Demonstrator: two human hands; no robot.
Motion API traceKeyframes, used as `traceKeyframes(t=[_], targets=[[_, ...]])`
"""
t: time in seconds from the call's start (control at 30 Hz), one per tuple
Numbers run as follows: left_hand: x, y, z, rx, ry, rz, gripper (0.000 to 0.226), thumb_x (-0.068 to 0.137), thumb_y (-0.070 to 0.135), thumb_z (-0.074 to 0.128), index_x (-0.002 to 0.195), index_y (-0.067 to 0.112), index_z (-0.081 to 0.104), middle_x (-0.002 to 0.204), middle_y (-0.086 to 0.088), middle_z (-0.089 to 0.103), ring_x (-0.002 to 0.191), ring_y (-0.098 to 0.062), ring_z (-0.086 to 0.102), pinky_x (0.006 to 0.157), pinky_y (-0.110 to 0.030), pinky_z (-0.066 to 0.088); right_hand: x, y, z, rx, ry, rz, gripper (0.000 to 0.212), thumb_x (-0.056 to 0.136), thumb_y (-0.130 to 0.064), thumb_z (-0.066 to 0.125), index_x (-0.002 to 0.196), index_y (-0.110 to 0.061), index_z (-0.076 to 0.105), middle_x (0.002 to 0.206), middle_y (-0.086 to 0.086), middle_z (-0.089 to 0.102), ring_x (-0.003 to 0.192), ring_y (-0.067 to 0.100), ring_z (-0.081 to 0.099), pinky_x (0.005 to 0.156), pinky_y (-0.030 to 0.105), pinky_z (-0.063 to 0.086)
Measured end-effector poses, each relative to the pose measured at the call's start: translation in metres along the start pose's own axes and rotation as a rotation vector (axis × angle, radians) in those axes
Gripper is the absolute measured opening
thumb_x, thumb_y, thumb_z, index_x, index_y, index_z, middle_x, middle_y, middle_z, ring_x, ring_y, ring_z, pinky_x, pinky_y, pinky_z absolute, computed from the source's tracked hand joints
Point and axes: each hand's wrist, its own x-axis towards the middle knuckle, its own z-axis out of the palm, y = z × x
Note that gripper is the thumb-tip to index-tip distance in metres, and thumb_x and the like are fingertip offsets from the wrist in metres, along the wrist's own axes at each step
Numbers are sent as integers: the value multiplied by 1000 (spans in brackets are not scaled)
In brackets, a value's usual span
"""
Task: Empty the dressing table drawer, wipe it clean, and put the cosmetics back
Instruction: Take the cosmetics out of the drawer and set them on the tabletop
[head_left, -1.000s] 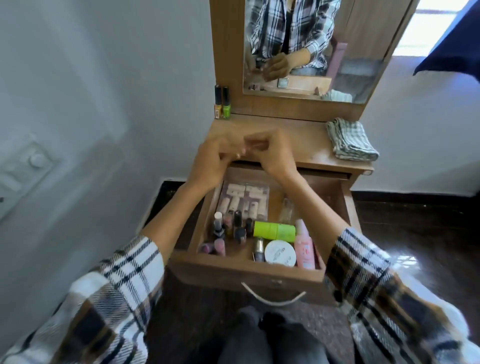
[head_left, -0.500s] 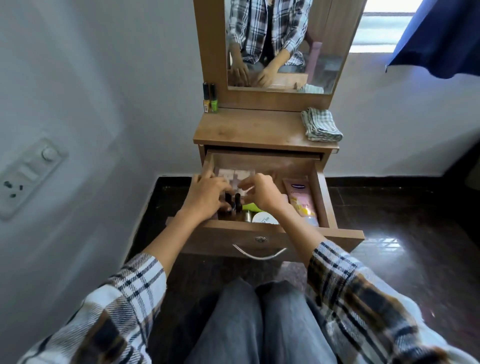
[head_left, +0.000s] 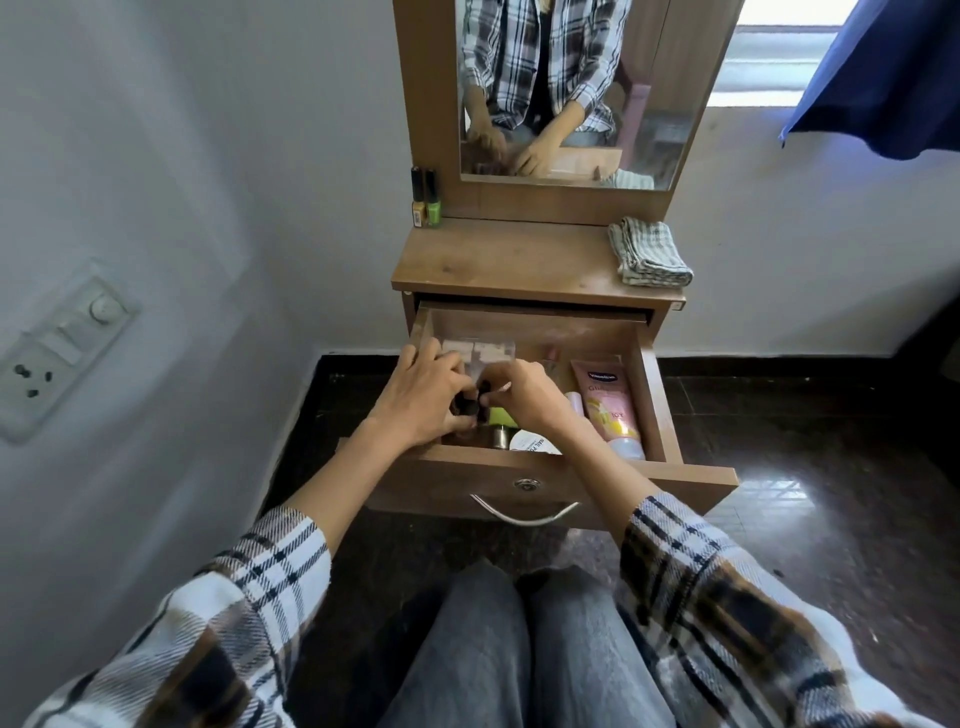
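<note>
Beside both hands (head_left: 467, 400) inside the drawer (head_left: 655, 410), pink "Vaseline" tube (head_left: 609, 405)

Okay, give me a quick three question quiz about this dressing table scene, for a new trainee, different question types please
1. True or false: the folded cloth lies inside the drawer.
2. Which stands on the tabletop by the mirror frame? A) nail polish bottles B) a comb C) a cup
3. Fill in: the pink tube lies along the drawer's ____ side, as the person sees it.

Key: 1 false, it is on the tabletop; 2 A; 3 right.
</note>
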Motion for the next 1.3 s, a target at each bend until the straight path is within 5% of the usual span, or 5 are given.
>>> traceKeyframes(t=[0.23,0.53,0.7,0.9,1.3], targets=[[10,-14,-55,-581,55,-185,22,92,32,49,107,16,45,95,-1,58,84,-19,58,65,-24,43,5,-46,-52,407,181,-63,17,91,-8,56,107,-8,59,108,11,66,88,17,60,65,26,51],[93,-73,-66,-900,517,-420,12,94,10,47,105,7,41,95,-4,53,78,-11,52,56,2,38,103,-88,-71,545,436,-111,14,93,-11,54,107,-10,59,97,-2,61,93,16,61,71,23,51],[146,-106,-31,-1023,562,-567,18,94,12,48,112,7,46,108,-14,59,87,-23,60,64,-17,48,170,-85,-54,546,551,-105,15,93,-5,52,105,-6,62,89,2,63,75,7,59,71,25,50],[179,-127,-1,-1056,663,-637,19,93,9,50,112,7,51,112,-11,59,91,-15,53,56,4,40,221,-73,-36,507,496,-82,18,94,-4,50,107,-8,62,88,-2,63,73,2,56,58,7,42],[200,-132,15,-996,726,-669,32,87,-6,52,115,10,54,115,-11,59,94,-11,51,68,-8,45,237,-59,-26,573,502,6,25,91,6,46,107,-1,65,102,13,66,75,5,59,54,-2,41]])
